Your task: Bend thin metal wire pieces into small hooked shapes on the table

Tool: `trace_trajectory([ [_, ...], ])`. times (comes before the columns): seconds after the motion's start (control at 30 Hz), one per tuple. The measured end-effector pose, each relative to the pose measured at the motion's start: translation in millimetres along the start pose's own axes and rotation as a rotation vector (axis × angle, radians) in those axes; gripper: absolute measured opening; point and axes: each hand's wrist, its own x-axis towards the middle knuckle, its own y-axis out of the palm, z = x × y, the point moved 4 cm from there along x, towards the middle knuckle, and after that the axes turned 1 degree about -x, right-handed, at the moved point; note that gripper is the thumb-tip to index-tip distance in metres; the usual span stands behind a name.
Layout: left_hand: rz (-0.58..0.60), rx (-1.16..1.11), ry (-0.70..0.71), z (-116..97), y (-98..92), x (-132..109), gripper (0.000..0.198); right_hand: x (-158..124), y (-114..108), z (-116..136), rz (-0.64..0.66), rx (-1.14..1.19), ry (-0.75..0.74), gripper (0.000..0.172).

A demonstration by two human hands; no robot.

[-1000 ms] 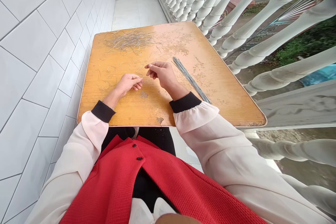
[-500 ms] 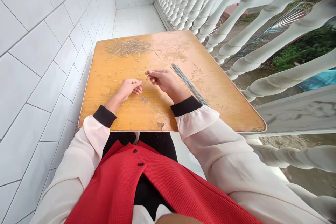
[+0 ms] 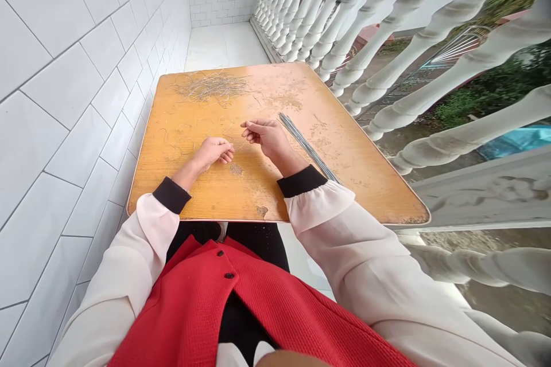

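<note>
My left hand point(image 3: 213, 152) is closed in a pinch above the near half of the wooden table point(image 3: 241, 198). Facing it on the right, my right hand point(image 3: 267, 137) is also closed, thumb against fingertips. A thin wire point(image 3: 239, 147) shows faintly in the gap between them, curving from one set of fingertips to the other. Beyond my left hand, several thin wire rings point(image 3: 184, 131) lie on the tabletop. A bundle of straight grey wires point(image 3: 306, 145) lies beside my right hand, its near end partly behind my right cuff.
A tangled pile of thin wire point(image 3: 213, 87) lies at the table's far left. White tiled wall point(image 3: 86, 97) runs along the left side. A white balustrade point(image 3: 387, 80) stands along the right, with plants point(image 3: 477, 92) outside. The table's near edge has a chipped patch point(image 3: 262, 211).
The view has tilted slightly, so the table sits lower in the picture. My hands stay close together, and the thin wire now shows as a curve between them.
</note>
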Motion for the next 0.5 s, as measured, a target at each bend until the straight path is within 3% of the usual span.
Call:
trace_trajectory([
  [0.23,-0.015,0.044,0.004,1,0.5,3,0.035,5,-5,-2,-0.026,-0.125,0.001,0.026],
  [0.37,-0.128,0.007,0.049,-1,-13.4,7,0.035,6,-7,-1,-0.041,-0.220,0.021,0.026],
  [0.5,-0.271,-0.086,0.117,-5,-32.1,10,0.033,7,-9,-2,-0.106,-0.268,0.074,0.037],
])
